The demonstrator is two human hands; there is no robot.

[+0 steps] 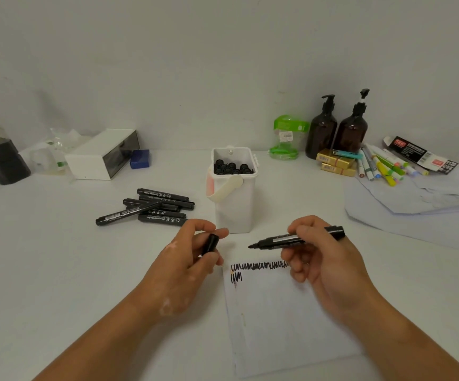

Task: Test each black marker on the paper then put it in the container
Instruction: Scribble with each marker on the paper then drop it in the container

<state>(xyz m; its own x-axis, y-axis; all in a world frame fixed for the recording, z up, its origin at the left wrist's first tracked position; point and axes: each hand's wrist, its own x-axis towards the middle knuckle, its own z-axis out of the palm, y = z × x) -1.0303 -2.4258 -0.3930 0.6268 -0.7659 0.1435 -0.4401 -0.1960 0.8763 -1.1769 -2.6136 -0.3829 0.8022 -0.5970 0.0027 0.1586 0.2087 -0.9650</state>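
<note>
right hand grips slim marker | left hand grips cylindrical cap, perhaps plastic

We seem to be at a home desk or hobby corner: a plain white table against a bare wall, its far edge cluttered with amber pump bottles, coloured pens and a white storage box.
</note>
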